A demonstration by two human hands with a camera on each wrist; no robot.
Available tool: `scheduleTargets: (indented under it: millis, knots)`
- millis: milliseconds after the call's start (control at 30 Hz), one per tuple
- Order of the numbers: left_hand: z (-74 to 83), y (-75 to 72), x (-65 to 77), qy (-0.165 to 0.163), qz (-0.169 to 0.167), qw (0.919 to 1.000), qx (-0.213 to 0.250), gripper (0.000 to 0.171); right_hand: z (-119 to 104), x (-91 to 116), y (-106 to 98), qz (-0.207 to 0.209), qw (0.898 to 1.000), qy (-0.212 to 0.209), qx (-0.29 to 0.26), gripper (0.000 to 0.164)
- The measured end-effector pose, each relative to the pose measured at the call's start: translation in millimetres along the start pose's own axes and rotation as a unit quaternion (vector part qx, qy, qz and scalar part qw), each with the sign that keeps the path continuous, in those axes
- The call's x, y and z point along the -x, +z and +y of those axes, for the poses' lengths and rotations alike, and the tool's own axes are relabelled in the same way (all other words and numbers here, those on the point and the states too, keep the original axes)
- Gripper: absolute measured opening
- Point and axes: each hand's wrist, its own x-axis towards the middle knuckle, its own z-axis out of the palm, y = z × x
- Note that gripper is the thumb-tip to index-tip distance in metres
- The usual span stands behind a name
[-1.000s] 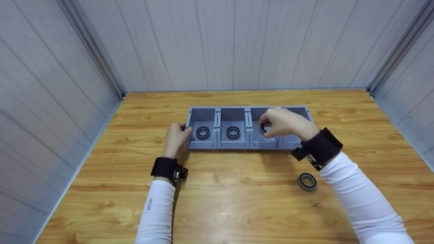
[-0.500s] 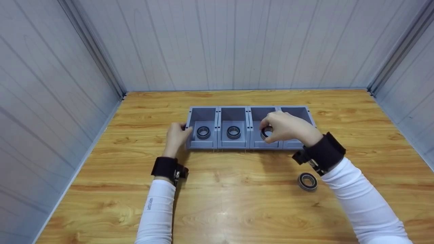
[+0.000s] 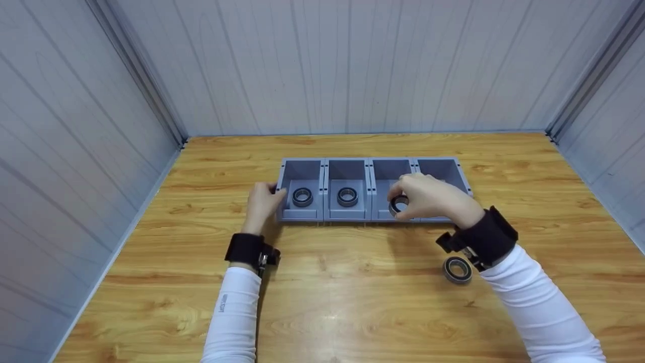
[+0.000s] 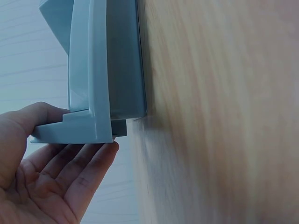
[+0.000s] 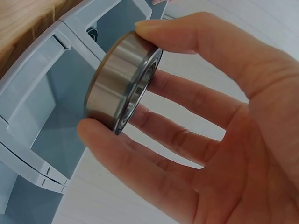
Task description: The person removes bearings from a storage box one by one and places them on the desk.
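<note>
My right hand [image 3: 431, 198] pinches a steel ball bearing [image 5: 117, 81] by its rim between thumb and index finger. The bearing is over the third compartment from the left of a row of grey bins [image 3: 393, 215]; the right wrist view shows it lifted above the bin. At the row's left end, my left hand [image 3: 262, 205] grips the side wall of the first bin [image 4: 98, 79], thumb over the wall and fingers outside it. One bearing [image 3: 302, 197] lies in the first bin, and another bearing [image 3: 347, 197] in the second. The fourth bin's inside is partly hidden by my right hand.
A further bearing [image 3: 457, 270] lies on the wooden table [image 3: 322, 302], in front of the bins and close to my right wrist. White wood-grain panels [image 3: 332, 65] enclose the back and both sides.
My right hand has shifted a little toward me and to the right, carrying the bearing toward the third bin's front edge. The left hand keeps its place.
</note>
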Motion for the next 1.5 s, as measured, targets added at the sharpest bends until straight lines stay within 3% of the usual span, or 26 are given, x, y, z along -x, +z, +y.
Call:
scheduleTargets:
  millis: [367,1067,1500]
  knots:
    - [-0.1,-1.0,0.5,-0.018,-0.018,0.9997,0.008,0.042,-2,7,11,-0.007,1.0,-0.004,0.004,0.029]
    - [0.1,0.8,1.7,-0.002,-0.001,1.0,0.005,0.038,-1,18,33,-0.001,0.999,-0.034,-0.014,0.02]
    - [1.5,0.2,1.8,-0.009,-0.01,0.9999,0.003,0.04,-5,23,41,-0.024,0.999,-0.036,-0.03,0.018]
